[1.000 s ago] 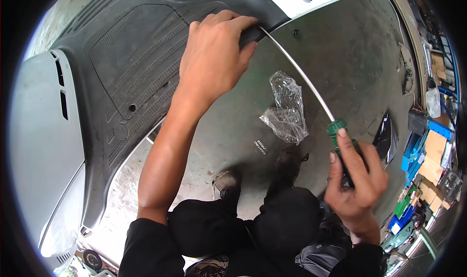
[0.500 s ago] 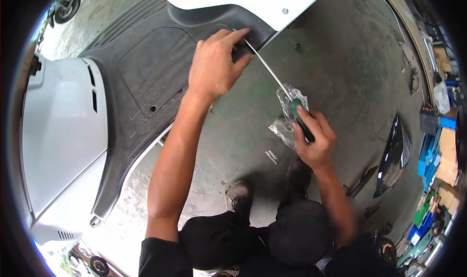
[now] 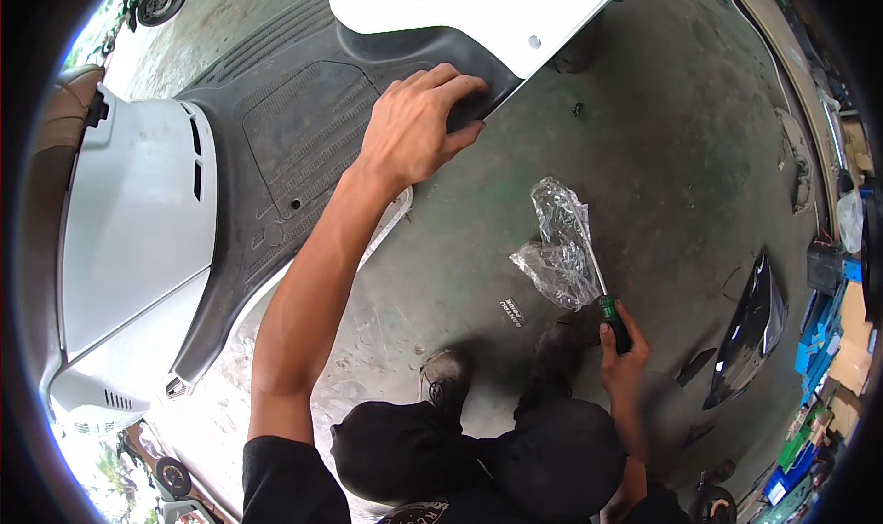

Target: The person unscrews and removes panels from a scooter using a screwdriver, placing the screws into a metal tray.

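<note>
My left hand (image 3: 418, 124) rests on the black plastic floorboard (image 3: 308, 110) of a scooter, near its front corner under the white front panel (image 3: 441, 4). Its fingers reach toward that corner with the thumb held apart, and nothing shows between them. Down by my right knee, my right hand (image 3: 627, 357) grips a screwdriver (image 3: 611, 317) by its green and black handle. The thin metal shaft points up and away, well apart from the scooter. Behind the shaft, crumpled clear plastic wrap (image 3: 558, 243) lies on the floor.
The scooter's silver-white rear body (image 3: 138, 220) stands at the left. A glossy black panel (image 3: 743, 331) lies on the floor at the right, near boxes and blue bins (image 3: 819, 331). A small dark piece (image 3: 578, 110) is on the concrete farther off. My shoes are close below the plastic wrap.
My right hand has drawn the screwdriver back toward my knee, its tip leaving the floorboard corner by my left hand. The left hand stays at that corner. The view has shifted slightly.
</note>
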`<state>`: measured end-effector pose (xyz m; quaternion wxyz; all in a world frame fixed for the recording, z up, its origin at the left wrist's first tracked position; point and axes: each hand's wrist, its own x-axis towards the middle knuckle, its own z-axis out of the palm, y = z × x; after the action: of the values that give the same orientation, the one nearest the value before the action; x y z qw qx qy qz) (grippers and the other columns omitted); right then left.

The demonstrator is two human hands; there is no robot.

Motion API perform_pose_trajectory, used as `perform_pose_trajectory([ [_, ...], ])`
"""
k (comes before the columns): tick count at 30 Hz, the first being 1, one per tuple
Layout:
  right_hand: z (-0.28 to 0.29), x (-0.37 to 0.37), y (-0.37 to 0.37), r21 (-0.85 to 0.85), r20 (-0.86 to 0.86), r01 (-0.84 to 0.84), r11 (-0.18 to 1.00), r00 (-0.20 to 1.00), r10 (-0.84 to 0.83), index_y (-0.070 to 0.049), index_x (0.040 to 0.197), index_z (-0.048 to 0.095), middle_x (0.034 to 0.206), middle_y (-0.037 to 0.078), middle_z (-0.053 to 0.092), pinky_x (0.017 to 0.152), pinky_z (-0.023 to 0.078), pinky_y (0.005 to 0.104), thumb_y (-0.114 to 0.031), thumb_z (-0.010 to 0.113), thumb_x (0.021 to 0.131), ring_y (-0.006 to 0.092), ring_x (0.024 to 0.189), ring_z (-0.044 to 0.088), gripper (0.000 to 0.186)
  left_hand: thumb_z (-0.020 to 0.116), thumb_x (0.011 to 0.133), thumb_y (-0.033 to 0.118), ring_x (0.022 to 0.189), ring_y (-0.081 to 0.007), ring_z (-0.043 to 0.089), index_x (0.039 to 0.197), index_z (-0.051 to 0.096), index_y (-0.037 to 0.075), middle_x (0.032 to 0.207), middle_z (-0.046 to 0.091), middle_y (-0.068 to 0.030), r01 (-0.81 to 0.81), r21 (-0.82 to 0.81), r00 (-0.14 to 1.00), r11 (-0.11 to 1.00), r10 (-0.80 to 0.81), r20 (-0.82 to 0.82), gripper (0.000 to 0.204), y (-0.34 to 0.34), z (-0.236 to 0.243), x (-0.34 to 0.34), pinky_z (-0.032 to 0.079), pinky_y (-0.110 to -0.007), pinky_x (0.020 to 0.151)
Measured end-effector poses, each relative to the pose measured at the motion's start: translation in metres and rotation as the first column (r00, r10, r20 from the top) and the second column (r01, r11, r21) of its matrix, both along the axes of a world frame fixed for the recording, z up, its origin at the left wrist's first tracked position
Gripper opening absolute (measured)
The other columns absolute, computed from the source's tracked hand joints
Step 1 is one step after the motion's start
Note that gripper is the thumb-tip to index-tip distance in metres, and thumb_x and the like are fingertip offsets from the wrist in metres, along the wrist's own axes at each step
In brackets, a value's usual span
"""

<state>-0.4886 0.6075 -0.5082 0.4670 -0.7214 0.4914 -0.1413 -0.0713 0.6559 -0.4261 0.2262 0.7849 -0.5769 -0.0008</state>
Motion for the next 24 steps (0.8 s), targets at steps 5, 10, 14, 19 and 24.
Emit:
perform_pose_trajectory([
  [5,-0.01,0.014,-0.009,-0.003,0.067,-0.073,0.997,0.995,0.073,0.003,0.124,0.061,0.117,0.014,0.066,0.094,0.045,0.0296,-0.012,0.066,0.091,0.0177,0.106,0.061,0.037,0.075,0.076,0.023,0.094,-0.0279,0.061,0.113,0.065,0.01,0.099,0.062,-0.0065,0.017,0.089,1.0,0.996,-0.018,0.009,0.04,-0.006,0.003,0.005,0.05,-0.038,0.082],
  [10,-0.009,0.032,-0.012,-0.029,0.114,-0.166,0.986,0.979,0.169,0.003,0.123,0.062,0.119,0.016,0.066,0.096,0.045,0.0307,-0.011,0.066,0.09,0.0201,0.109,0.061,0.036,0.074,0.078,0.027,0.091,-0.0257,0.062,0.108,0.066,0.012,0.097,0.064,-0.0037,-0.009,0.007,1.0,1.0,0.01,-0.018,0.034,-0.01,0.001,0.006,0.052,-0.039,0.078],
  [14,-0.009,0.039,-0.012,-0.04,0.125,-0.152,0.988,0.98,0.156,0.003,0.118,0.064,0.113,0.019,0.068,0.093,0.049,0.0348,-0.009,0.069,0.086,0.0276,0.106,0.066,0.035,0.074,0.078,0.02,0.087,-0.0246,0.064,0.1,0.071,0.01,0.091,0.067,-0.0035,-0.058,-0.051,0.998,0.997,0.057,-0.028,0.024,-0.012,-0.002,0.004,0.051,-0.036,0.076],
  [19,-0.022,0.037,-0.01,-0.025,0.085,-0.124,0.992,0.988,0.125,0.003,0.118,0.064,0.113,0.018,0.069,0.092,0.049,0.0341,-0.009,0.069,0.086,0.0264,0.104,0.066,0.034,0.072,0.079,0.019,0.088,-0.0246,0.064,0.093,0.075,0.011,0.09,0.068,-0.003,-0.083,-0.026,0.996,0.996,0.082,-0.028,0.016,-0.013,-0.001,0.002,0.051,-0.036,0.075],
  [24,-0.026,0.035,-0.007,0.002,0.093,-0.136,0.991,0.986,0.135,0.003,0.121,0.063,0.115,0.016,0.068,0.094,0.046,0.031,-0.009,0.067,0.088,0.0204,0.105,0.063,0.036,0.071,0.08,0.018,0.083,-0.0287,0.066,0.093,0.076,0.01,0.095,0.07,-0.0064,-0.124,0.044,0.991,0.991,0.126,-0.047,0.016,-0.023,0.006,0.001,0.052,-0.038,0.076],
])
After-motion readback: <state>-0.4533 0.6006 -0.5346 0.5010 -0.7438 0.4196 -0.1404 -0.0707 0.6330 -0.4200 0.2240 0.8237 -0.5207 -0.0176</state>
